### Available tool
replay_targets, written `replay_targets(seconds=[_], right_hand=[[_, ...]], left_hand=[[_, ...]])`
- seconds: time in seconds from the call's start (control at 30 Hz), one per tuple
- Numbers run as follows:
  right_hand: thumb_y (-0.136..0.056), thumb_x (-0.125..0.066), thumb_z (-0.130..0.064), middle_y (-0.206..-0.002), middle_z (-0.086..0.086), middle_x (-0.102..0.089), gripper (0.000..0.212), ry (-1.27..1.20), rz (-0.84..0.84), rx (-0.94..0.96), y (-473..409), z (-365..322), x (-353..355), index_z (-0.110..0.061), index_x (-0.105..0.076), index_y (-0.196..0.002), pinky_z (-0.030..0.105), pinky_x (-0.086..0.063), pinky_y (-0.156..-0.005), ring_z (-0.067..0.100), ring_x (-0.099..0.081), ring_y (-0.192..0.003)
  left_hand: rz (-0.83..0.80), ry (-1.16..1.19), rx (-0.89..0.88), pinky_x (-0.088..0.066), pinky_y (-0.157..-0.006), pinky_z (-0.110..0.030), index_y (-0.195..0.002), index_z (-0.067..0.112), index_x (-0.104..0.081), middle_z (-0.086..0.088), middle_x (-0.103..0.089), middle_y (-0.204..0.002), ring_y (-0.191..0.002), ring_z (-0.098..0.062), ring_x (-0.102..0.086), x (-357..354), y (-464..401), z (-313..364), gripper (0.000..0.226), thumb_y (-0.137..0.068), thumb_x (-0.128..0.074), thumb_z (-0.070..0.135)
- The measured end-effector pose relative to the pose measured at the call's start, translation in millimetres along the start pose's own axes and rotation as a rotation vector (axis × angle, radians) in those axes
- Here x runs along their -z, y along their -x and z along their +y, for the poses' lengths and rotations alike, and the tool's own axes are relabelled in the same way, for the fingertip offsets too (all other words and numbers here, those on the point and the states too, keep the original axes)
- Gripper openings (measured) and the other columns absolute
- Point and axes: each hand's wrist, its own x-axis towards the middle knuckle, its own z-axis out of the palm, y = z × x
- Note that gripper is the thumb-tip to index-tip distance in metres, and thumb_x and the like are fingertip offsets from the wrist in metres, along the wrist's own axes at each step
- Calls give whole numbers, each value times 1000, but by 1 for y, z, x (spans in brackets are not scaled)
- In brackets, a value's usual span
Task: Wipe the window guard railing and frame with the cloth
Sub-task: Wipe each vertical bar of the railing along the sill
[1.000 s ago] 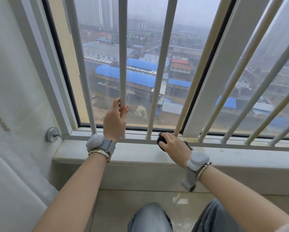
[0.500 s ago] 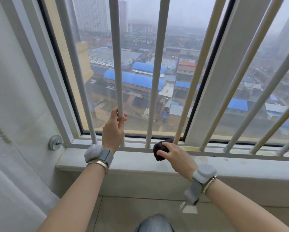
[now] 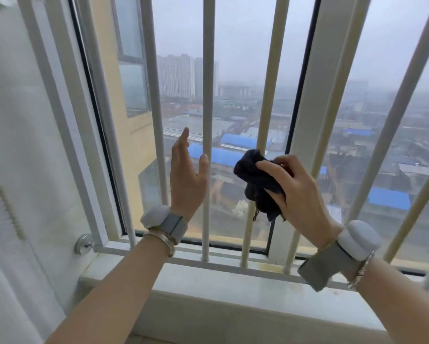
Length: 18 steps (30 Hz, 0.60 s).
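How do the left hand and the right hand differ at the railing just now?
The left hand is open, its fingers straight and holding nothing; the right hand has its fingers curled round a dark cloth. The left hand's thumb lies beside a vertical bar; the right hand holds the cloth at the next bar to the right. Both are raised well above the sill, and each wrist wears a grey band.

White wall left, pale sill; hazy city outside, prob. overcast.
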Motion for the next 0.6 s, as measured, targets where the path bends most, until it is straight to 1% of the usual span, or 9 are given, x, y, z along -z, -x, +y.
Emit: replay_targets(seconds=[0.03,0.1,0.17,0.3,0.33,0.4,0.47,0.53,0.6], right_hand=[[-88,-52,-21,-105,13,-50,35,11,37,17,-11,6,9,-20,-46,-122,31,-50,-66,27,-56,-80],[-88,-46,-31,-99,5,-47,34,13,71,7,-37,17,26,-15,-50,-117,22,-43,-64,19,-49,-75],[-87,-42,-36,-97,-4,-40,39,16,110,6,-65,24,39,-12,-54,-115,19,-34,-62,11,-39,-75],[-86,-54,-15,-98,11,-46,35,107,175,129,-119,39,67,-15,-47,-120,37,-47,-59,25,-47,-75],[-87,-53,-13,-98,14,-48,35,117,178,150,-131,42,73,-16,-45,-121,40,-49,-60,28,-49,-76],[-91,-42,-27,-95,9,-48,30,108,193,131,-155,45,85,-15,-48,-118,37,-47,-60,24,-48,-75],[-93,-42,-41,-86,-2,-46,36,36,256,95,-178,51,92,-7,-48,-105,19,-39,-54,12,-45,-66],[-93,-49,-45,-82,-7,-42,41,29,296,104,-199,55,96,-5,-42,-97,13,-32,-51,5,-41,-62],[-92,-57,-28,-90,4,-50,26,107,307,188,-208,55,99,-9,-42,-100,15,-37,-55,15,-48,-71]], left_hand=[[-16,41,86,-34,-96,-22,-145,16,-22,-4,-38,-143,-126,-17,-43,-3,-12,15,53,-96,-43,22],[-64,96,200,-34,-88,-17,-146,20,-15,-2,-43,-138,-116,-14,-49,-9,-37,35,55,-98,-41,27],[-97,121,242,-38,-81,-19,-145,21,-20,0,-57,-116,-98,-13,-56,-13,-55,46,49,-99,-37,30],[-40,46,215,-48,-72,-34,-120,14,-45,5,-57,-74,-70,-20,-60,-24,-66,48,26,-100,-36,28],[-23,32,210,-48,-69,-30,-117,12,-47,6,-55,-71,-66,-17,-59,-25,-65,47,24,-100,-36,26],[-8,11,211,-44,-58,-16,-116,10,-47,7,-54,-70,-61,-9,-57,-26,-67,47,24,-100,-37,24],[-6,-12,211,-40,-52,-8,-115,9,-47,8,-54,-70,-60,-7,-56,-25,-68,48,23,-100,-37,24],[-2,-10,218,-42,-53,-10,-114,10,-47,6,-55,-70,-60,-8,-57,-25,-67,48,22,-100,-36,23],[-4,-3,228,-46,-58,-16,-114,12,-47,5,-56,-72,-62,-9,-58,-26,-67,47,22,-100,-37,24]])
